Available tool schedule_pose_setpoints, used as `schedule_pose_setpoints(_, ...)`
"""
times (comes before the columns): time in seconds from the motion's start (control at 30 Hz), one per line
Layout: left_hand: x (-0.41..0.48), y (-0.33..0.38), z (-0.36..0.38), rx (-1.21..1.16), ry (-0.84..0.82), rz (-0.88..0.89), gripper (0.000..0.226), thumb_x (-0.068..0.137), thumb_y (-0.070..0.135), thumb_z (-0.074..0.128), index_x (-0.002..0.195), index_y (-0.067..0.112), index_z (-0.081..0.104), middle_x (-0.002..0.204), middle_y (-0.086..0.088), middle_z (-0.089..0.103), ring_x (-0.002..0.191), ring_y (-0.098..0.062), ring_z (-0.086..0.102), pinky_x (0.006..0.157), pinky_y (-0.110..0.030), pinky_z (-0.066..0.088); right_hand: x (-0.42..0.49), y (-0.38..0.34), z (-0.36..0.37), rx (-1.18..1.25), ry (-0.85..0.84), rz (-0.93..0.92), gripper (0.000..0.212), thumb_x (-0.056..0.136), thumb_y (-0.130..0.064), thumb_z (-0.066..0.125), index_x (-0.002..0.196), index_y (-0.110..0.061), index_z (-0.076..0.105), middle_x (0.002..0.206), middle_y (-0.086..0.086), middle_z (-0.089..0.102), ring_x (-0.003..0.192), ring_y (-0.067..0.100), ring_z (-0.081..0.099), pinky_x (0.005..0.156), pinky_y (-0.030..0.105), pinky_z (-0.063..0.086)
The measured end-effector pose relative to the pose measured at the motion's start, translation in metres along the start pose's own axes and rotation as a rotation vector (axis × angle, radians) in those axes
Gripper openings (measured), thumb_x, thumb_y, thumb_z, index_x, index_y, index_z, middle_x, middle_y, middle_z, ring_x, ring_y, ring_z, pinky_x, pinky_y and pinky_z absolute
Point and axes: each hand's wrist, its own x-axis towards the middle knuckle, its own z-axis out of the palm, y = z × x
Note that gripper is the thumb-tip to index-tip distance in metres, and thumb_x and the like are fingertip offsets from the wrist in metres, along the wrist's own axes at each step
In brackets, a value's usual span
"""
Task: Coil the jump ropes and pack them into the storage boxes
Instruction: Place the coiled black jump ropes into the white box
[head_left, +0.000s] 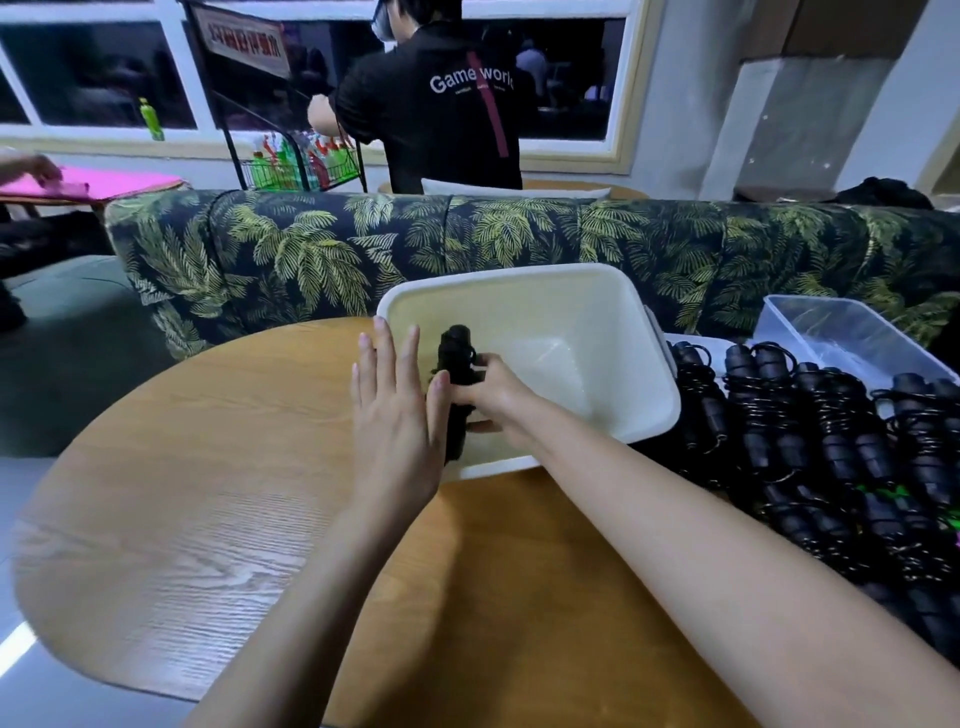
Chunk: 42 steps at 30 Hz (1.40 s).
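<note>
A round wooden counter (182, 493) fills the near part of your view, backed by a palm-print sofa (519, 234) and a row of dark windows. Behind the sofa a person in a black shirt (441, 104) stands with their back to you, beside a wire cart (296, 166) of coloured bottles. A green bottle (150, 119) stands on the sill at the left. Another person's hand rests on a pink sheet (119, 182) at the left edge.

At the far edge of the counter sits the white storage box (519, 291), its opening towards you. Your right grip (488, 395) reaches in over the near rim and is clenched round one coiled jump rope (456, 343). The fingers wrap the middle of the black bundle. The bundle's handles stand lengthwise along the box's left inner wall. You cannot tell whether it touches the bottom of the box.

Your left grip (397, 415) is released. The fingers are straight and together, the palm faces down over the box's left rim, and the thumb side touches the bundle.

To your right a pile of coiled ropes (831, 441) lies in rows, each black bundle wound round its handles, running from beside the white box to the right edge of the view. Beyond the pile, against the sofa, stands a clear plastic box (852, 332).
</note>
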Motion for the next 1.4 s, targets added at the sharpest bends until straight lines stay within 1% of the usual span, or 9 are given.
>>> schedule_pose_setpoints(0.2,0.000,-0.007,0.000,-0.020,-0.026,0.032,0.064,0.100,0.045,0.016,0.151,0.011,0.033,0.163,-0.016,0.008,0.152,-0.031,0.003,0.122,-0.043,0.005,0.013,0.001,0.013,-0.442,0.078,-0.126,0.046,0.091,-0.031,0.067,0.133,-0.018,0.053,0.118,0.007,0.063,0.108,0.029,0.063,0.087,0.046,0.057)
schedule_pose_setpoints(0.4,0.004,-0.010,-0.004,-0.019,-0.093,0.022,0.066,0.098,0.050,0.016,0.150,0.014,0.035,0.164,-0.016,0.003,0.152,-0.032,-0.001,0.121,-0.043,0.001,0.009,-0.007,-0.011,0.010,-0.074,0.072,0.063,0.097,-0.068,0.015,0.121,-0.023,0.052,0.110,0.009,0.062,0.103,0.032,0.060,0.088,0.048,0.052)
schedule_pose_setpoints(0.53,0.020,-0.008,-0.013,0.325,-0.137,0.120,0.051,0.100,0.036,0.045,0.144,0.010,0.044,0.162,-0.021,0.008,0.150,-0.041,0.004,0.120,-0.054,0.002,0.015,-0.003,-0.018,0.008,-0.141,0.131,0.085,0.088,-0.078,0.007,0.154,-0.027,0.025,0.136,0.013,0.054,0.119,0.036,0.053,0.098,0.052,0.042)
schedule_pose_setpoints(0.77,0.043,0.030,0.004,0.891,-0.693,0.316,0.056,0.104,0.036,0.032,0.154,0.012,0.024,0.165,-0.010,0.004,0.152,-0.031,-0.003,0.118,-0.055,-0.009,0.008,-0.004,-0.023,-0.069,-0.080,0.085,0.081,0.093,-0.073,0.006,0.152,-0.024,0.030,0.121,0.009,0.061,0.107,0.031,0.059,0.089,0.042,0.046)
schedule_pose_setpoints(0.9,0.044,0.018,0.011,0.898,-0.859,0.256,0.057,0.105,0.047,0.019,0.153,0.018,0.031,0.166,-0.006,0.006,0.151,-0.029,-0.013,0.116,-0.060,-0.009,-0.025,-0.002,-0.050,-0.821,0.166,-0.255,0.068,0.095,-0.070,0.013,0.102,-0.026,0.064,0.100,0.003,0.069,0.094,0.027,0.060,0.085,0.038,0.047)
schedule_pose_setpoints(0.97,0.044,0.016,0.008,0.870,-0.845,0.226,0.062,0.103,0.051,0.015,0.151,0.017,0.035,0.166,-0.004,0.008,0.151,-0.026,-0.013,0.116,-0.060,-0.009,-0.050,0.007,-0.065,-1.146,0.226,-0.371,0.061,0.094,-0.070,0.015,0.068,-0.027,0.048,0.072,-0.004,0.057,0.079,0.024,0.056,0.069,0.035,0.041)
schedule_pose_setpoints(1.2,0.042,0.002,-0.001,0.841,-0.774,0.145,0.088,0.091,0.064,-0.006,0.145,0.019,0.047,0.164,-0.001,0.017,0.152,-0.022,-0.009,0.116,-0.062,-0.005,-0.052,0.059,-0.093,-0.950,0.167,-0.855,0.040,0.101,-0.040,0.044,0.105,-0.015,0.075,0.099,-0.002,0.072,0.103,0.017,0.058,0.100,0.034,0.042)
schedule_pose_setpoints(1.33,0.042,0.005,-0.006,0.840,-0.786,0.153,0.103,0.074,0.061,-0.018,0.145,0.021,0.046,0.164,-0.001,0.014,0.152,-0.023,-0.010,0.116,-0.062,-0.004,-0.059,0.063,-0.119,-0.756,0.604,-0.994,0.029,0.097,-0.027,0.053,0.112,-0.012,0.072,0.121,0.002,0.066,0.114,0.016,0.052,0.100,0.022,0.041)
schedule_pose_setpoints(1.4,0.043,0.005,-0.007,0.826,-0.790,0.149,0.106,0.072,0.061,-0.020,0.144,0.022,0.047,0.164,-0.001,0.015,0.152,-0.023,-0.009,0.117,-0.061,-0.004,-0.064,0.061,-0.145,-0.865,0.887,-0.751,0.030,0.096,-0.031,0.057,0.120,-0.015,0.066,0.122,0.004,0.060,0.111,0.023,0.048,0.088,0.036,0.049)
